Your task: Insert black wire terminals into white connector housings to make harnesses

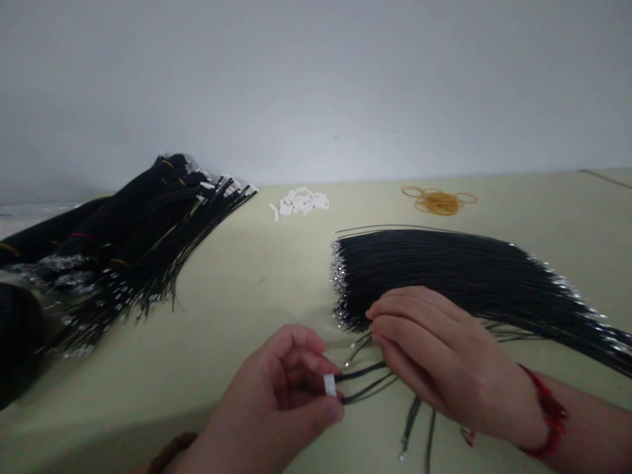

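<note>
Between the thumb and fingers of my left hand (271, 401) is a small white connector (330, 385). Thin black wires (363, 374) run from it toward my right hand (444, 359), whose fingers are closed together over several of them; the fingertips' grip is partly hidden. Other loose wire ends with metal tips stick out below and beside the right hand. Just behind that hand lies a wide bundle of black wires (434, 263), with shiny metal terminals at both ends.
Small white connectors (301, 201) lie in a pile near the wall (316, 85). Yellow rubber bands (439, 202) are heaped at the back right. On the left, banded bundles of black wires (133, 210) are stacked on the pale table (237, 283).
</note>
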Tool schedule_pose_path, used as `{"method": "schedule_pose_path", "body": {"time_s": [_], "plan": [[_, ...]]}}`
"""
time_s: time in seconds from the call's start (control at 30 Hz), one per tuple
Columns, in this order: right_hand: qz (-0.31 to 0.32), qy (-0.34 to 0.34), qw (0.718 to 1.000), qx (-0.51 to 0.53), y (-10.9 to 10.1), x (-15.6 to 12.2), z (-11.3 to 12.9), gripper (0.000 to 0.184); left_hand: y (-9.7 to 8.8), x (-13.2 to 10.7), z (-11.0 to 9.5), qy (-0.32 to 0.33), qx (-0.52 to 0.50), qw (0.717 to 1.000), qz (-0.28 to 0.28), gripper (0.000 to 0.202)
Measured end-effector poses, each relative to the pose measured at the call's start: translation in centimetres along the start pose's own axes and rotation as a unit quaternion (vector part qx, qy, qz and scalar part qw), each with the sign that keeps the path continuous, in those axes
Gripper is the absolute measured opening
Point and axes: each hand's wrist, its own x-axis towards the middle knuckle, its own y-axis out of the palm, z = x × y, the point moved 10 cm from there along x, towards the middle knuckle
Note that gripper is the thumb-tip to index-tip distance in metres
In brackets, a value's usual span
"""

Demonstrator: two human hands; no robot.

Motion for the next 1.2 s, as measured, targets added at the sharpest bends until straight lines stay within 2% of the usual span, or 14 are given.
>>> {"method": "schedule_pose_path", "body": {"time_s": [0.2, 0.33, 0.5, 0.9, 1.07, 1.2], "plan": [[0.015, 0.042, 0.998, 0.032, 0.2, -0.7, 1.9, 0.036, 0.4, 0.2, 0.1, -0.006, -0.01, 1.0, 0.01, 0.028], [0.006, 0.02, 1.0, 0.008, -0.2, -0.4, 2.4, 0.033, 0.6, 0.3, -0.3, 0.014, 0.005, 1.0, 0.019, 0.02], [-0.012, 0.015, 1.0, -0.023, -0.4, -0.3, 2.5, 0.029, 0.6, 0.3, -0.5, 0.027, 0.0, 0.999, 0.021, 0.022], [0.023, 0.042, 0.999, 0.012, 0.2, -0.5, 2.4, 0.033, 0.5, 0.2, -0.1, 0.028, 0.002, 0.999, 0.026, 0.023], [0.02, 0.041, 0.999, 0.025, 0.2, -0.4, 2.7, 0.035, 0.5, 0.3, 0.0, 0.013, 0.002, 1.0, 0.021, 0.021], [0.042, 0.053, 0.997, 0.048, 0.7, -0.5, 2.8, 0.035, 0.7, 0.1, 0.2, -0.004, 0.02, 0.999, 0.026, 0.019]]}}
